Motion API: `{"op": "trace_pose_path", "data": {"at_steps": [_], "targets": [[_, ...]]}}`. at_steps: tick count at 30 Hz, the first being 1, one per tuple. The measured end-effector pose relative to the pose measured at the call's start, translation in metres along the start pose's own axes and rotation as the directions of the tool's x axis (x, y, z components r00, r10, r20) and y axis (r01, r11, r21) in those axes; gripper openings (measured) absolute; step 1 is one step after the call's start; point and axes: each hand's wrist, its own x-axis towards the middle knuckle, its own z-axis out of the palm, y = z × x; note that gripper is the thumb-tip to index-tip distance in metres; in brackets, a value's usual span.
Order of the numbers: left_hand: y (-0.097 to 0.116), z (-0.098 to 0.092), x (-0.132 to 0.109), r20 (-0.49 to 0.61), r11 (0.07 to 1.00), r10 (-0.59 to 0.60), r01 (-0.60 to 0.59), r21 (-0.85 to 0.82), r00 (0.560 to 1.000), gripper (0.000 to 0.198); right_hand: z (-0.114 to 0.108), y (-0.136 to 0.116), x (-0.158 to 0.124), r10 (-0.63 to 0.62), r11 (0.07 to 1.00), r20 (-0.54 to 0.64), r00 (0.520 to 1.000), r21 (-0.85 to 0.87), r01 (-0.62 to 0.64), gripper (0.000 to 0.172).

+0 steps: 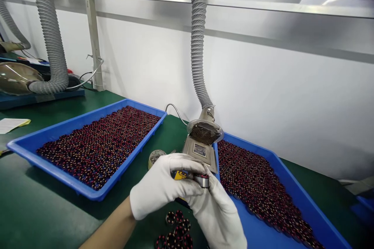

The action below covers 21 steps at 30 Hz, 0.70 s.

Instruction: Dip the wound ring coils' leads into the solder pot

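Observation:
Both hands wear white gloves and meet low in the middle. My left hand point(163, 184) is closed around a small tool or part with a yellow and blue label point(179, 174). A short silver cylinder point(202, 180) sticks out to the right between the two hands. My right hand point(217, 214) comes up from below and closes on that cylinder from underneath. Several small dark red wound coils point(175, 231) lie loose on the green table just below the hands.
A blue tray point(87, 192) full of dark red coils sits at left, and another blue tray point(309, 206) of them at right. Between them stands a small fan extractor point(203, 140) on a grey corrugated hose point(198, 46). A second hose point(49, 39) hangs at far left.

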Motion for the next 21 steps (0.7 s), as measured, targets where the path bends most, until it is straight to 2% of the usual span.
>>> {"op": "trace_pose_path", "data": {"at_steps": [2,4,6,8,10,12,13,15,17,21], "targets": [[-0.004,0.002,-0.001,-0.025,0.986,-0.068,0.063,-0.152,0.997,0.013,0.001,0.0,0.001,0.006,0.999,0.029,1.0,-0.035,-0.005,0.022],[-0.009,0.002,-0.003,-0.093,0.958,-0.109,0.079,-0.275,0.99,0.006,0.002,0.001,0.001,0.012,0.998,0.038,0.999,-0.062,-0.009,0.02],[-0.012,-0.001,-0.004,-0.202,0.935,-0.098,0.021,-0.354,0.974,0.004,0.001,0.0,0.0,0.008,0.997,0.017,1.0,-0.083,-0.007,0.02],[-0.011,-0.006,-0.005,-0.299,0.93,-0.064,-0.052,-0.364,0.952,0.004,-0.002,-0.001,-0.001,0.009,0.995,-0.003,1.0,-0.097,-0.009,0.019],[-0.006,-0.01,-0.006,-0.268,0.953,-0.082,-0.004,-0.303,0.96,0.013,-0.004,-0.003,-0.001,0.014,0.995,0.004,1.0,-0.098,-0.014,0.017],[0.0,-0.01,-0.006,-0.162,0.969,-0.157,0.12,-0.217,0.974,0.024,-0.005,-0.003,-0.002,0.029,0.995,0.026,0.999,-0.091,-0.027,0.016],[0.003,-0.008,-0.006,-0.129,0.967,-0.193,0.166,-0.194,0.973,0.023,-0.005,-0.003,-0.002,0.034,0.995,0.031,0.999,-0.092,-0.031,0.015],[0.004,-0.002,-0.007,-0.145,0.959,-0.224,0.191,-0.211,0.964,0.013,-0.004,-0.002,-0.002,0.034,0.994,0.03,0.999,-0.104,-0.031,0.015],[0.003,0.001,-0.008,-0.213,0.958,-0.203,0.149,-0.244,0.956,0.008,-0.002,-0.001,-0.002,0.024,0.991,0.024,0.999,-0.129,-0.021,0.015],[0.0,-0.005,-0.01,-0.375,0.962,-0.072,-0.036,-0.272,0.924,0.007,0.002,-0.004,-0.003,0.013,0.986,0.019,1.0,-0.164,-0.01,0.017]]}}
